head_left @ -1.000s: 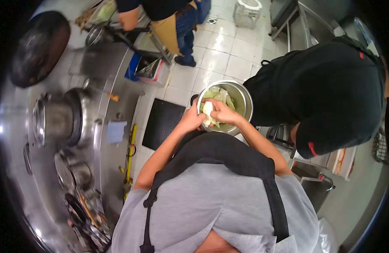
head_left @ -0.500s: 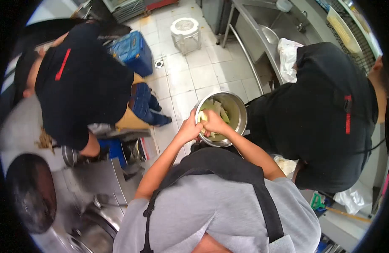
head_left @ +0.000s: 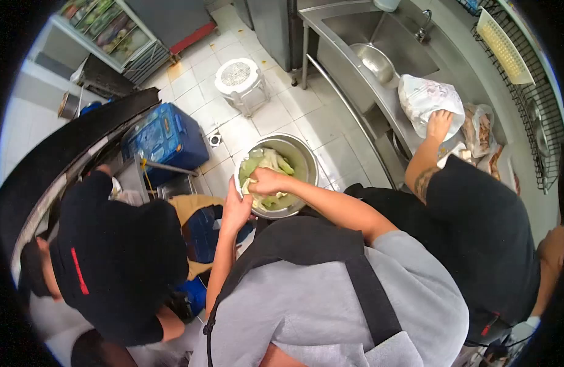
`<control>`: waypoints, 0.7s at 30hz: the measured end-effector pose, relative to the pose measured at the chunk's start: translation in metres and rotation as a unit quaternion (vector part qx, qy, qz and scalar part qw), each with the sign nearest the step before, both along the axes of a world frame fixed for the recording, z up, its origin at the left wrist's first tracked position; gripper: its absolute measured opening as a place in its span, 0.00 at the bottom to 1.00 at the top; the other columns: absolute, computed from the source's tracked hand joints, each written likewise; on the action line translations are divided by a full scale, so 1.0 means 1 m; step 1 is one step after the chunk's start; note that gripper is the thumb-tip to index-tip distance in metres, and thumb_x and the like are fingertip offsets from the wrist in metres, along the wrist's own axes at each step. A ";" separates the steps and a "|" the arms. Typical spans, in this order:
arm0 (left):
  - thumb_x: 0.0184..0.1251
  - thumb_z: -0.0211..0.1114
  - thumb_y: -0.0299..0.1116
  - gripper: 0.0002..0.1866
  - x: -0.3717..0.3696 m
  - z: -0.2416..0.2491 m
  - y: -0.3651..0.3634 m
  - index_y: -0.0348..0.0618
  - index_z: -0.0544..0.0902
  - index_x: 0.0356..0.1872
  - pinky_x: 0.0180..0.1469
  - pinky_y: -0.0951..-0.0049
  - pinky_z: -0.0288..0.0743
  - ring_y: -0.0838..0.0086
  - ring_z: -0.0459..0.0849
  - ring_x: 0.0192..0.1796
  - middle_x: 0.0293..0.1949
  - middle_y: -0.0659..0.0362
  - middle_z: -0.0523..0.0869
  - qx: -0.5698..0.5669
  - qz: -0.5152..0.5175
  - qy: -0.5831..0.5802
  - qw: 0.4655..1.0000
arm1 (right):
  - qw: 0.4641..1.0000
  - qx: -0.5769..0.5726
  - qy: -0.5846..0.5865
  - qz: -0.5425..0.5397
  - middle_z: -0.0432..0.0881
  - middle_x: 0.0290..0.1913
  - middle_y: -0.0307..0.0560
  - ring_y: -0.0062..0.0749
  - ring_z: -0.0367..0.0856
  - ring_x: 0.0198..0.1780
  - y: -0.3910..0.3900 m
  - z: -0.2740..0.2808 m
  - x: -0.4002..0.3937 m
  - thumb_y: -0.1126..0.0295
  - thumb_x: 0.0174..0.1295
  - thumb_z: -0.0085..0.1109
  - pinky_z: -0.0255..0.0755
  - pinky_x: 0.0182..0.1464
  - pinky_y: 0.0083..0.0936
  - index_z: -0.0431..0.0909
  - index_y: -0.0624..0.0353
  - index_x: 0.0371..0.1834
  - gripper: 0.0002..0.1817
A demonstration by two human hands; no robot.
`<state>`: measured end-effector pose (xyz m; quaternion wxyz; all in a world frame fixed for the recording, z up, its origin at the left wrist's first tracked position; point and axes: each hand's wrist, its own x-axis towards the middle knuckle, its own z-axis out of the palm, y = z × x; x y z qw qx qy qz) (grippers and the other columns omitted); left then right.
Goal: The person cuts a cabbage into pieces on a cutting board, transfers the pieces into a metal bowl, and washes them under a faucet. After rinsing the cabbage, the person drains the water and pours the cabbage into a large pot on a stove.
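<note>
A round metal pot is held in front of my apron, above the tiled floor. Inside it lie pale green and whitish leafy vegetable pieces that look like cabbage. My left hand grips the pot's left rim, fingers partly hidden behind the wall. My right hand reaches into the pot, its fingers curled at a pale vegetable piece near the left side. The fingertips are partly hidden among the pieces.
A co-worker in black stands close on my left. Another co-worker on my right has a hand on a white plastic bag beside the sink. A white stool and a blue bin stand ahead.
My view has turned right, and the pot appears further left. The right co-worker's arm now reaches to the white bag. My hands stay at the pot, the right one still inside.
</note>
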<state>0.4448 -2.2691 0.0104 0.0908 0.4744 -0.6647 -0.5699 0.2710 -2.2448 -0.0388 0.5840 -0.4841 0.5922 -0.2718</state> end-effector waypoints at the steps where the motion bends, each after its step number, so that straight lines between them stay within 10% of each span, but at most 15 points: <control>1: 0.64 0.53 0.26 0.36 -0.006 0.000 -0.018 0.48 0.58 0.77 0.22 0.65 0.83 0.62 0.88 0.27 0.44 0.42 0.86 -0.016 0.002 0.017 1.000 | 1.000 0.014 -0.008 -0.015 0.79 0.18 0.48 0.31 0.75 0.16 -0.013 0.004 -0.006 0.63 0.57 0.54 0.69 0.19 0.32 0.80 0.69 0.34 0.16; 8: 0.59 0.55 0.26 0.40 -0.121 0.043 -0.137 0.40 0.56 0.76 0.46 0.44 0.75 0.38 0.86 0.38 0.31 0.34 0.85 -0.097 -0.145 -0.071 0.982 | 0.975 0.068 -0.094 -0.189 0.75 0.17 0.43 0.24 0.67 0.13 -0.091 0.033 -0.104 0.63 0.57 0.57 0.59 0.14 0.28 0.78 0.66 0.31 0.14; 17: 0.61 0.55 0.26 0.36 -0.341 0.109 -0.248 0.42 0.59 0.74 0.51 0.39 0.73 0.30 0.82 0.43 0.42 0.30 0.85 -0.250 -0.390 0.101 0.880 | 0.743 -0.023 -0.472 -0.474 0.76 0.21 0.42 0.19 0.61 0.11 -0.127 0.098 -0.291 0.63 0.70 0.50 0.50 0.11 0.20 0.77 0.57 0.42 0.11; 19: 0.61 0.56 0.26 0.35 -0.406 0.104 -0.267 0.42 0.62 0.73 0.47 0.43 0.79 0.36 0.86 0.41 0.45 0.29 0.84 -0.292 -0.408 0.169 0.848 | 0.821 -0.100 -0.250 -0.504 0.78 0.25 0.43 0.18 0.63 0.13 -0.134 0.155 -0.328 0.64 0.68 0.53 0.51 0.13 0.17 0.75 0.60 0.42 0.10; 21: 0.63 0.56 0.27 0.31 -0.461 0.134 -0.273 0.40 0.65 0.70 0.27 0.62 0.86 0.59 0.91 0.31 0.42 0.41 0.87 -0.102 -0.419 0.153 0.889 | 0.800 -0.156 -0.165 -0.555 0.82 0.27 0.45 0.21 0.72 0.17 -0.136 0.157 -0.381 0.71 0.65 0.56 0.61 0.17 0.22 0.78 0.64 0.47 0.11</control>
